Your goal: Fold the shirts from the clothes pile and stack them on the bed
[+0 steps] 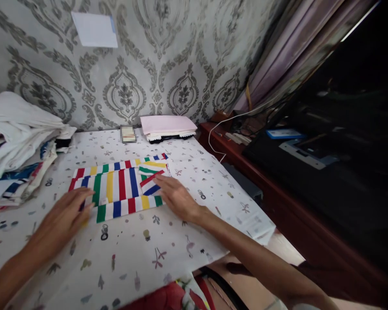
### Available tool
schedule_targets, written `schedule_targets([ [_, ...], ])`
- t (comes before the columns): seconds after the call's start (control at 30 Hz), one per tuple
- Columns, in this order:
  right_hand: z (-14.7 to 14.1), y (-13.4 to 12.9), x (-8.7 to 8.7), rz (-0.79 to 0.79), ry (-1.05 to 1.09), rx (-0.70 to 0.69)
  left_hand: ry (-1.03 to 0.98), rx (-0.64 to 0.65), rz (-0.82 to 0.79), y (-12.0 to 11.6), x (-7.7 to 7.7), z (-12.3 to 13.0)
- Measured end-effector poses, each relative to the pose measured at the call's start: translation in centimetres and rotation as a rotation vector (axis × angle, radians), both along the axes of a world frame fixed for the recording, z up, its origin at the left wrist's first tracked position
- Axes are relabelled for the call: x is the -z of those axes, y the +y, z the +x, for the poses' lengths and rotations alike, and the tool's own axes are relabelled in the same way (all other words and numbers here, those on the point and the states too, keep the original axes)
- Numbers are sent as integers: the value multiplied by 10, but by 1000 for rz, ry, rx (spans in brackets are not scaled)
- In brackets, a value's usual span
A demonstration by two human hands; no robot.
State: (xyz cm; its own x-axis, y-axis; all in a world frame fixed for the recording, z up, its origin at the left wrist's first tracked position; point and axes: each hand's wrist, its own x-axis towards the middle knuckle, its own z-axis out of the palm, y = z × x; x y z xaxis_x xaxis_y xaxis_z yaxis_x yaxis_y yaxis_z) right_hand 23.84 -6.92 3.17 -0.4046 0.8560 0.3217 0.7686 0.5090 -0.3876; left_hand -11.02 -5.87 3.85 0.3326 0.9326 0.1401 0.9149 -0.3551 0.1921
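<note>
A striped shirt [121, 185] in red, yellow, green, blue and white lies partly folded on a bed with a white patterned sheet [129, 262]. Its long sides are turned inward, and a sleeve [150, 178] is folded slantwise at the right end. My left hand [66, 209] rests at the shirt's left end, fingers stretched out and thumb apart, covering the near left corner. At the other end, my right hand [177, 198] is open, its fingertips touching the folded sleeve.
A pile of white and coloured clothes [19, 146] stands at the left. By the patterned wall are a folded pink cloth stack [168, 125] and a small blurred item [128, 134]. A dark red cabinet [278, 206] with a white cable [215, 148] borders the right side.
</note>
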Motion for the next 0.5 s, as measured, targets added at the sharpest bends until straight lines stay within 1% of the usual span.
schedule_targets([
  [0.1,-24,26,9,-25,-226,-25,3,143,25,7,19,31],
  [0.2,-31,44,25,-64,-339,0,79,213,24,16,38,44],
  [0.3,-27,50,36,-67,-372,3,136,223,7,17,46,40],
  [0.4,-23,51,40,-45,-365,-12,154,186,-30,14,46,27],
  [0.5,-22,52,44,-9,-337,-22,170,116,-55,9,45,10],
])
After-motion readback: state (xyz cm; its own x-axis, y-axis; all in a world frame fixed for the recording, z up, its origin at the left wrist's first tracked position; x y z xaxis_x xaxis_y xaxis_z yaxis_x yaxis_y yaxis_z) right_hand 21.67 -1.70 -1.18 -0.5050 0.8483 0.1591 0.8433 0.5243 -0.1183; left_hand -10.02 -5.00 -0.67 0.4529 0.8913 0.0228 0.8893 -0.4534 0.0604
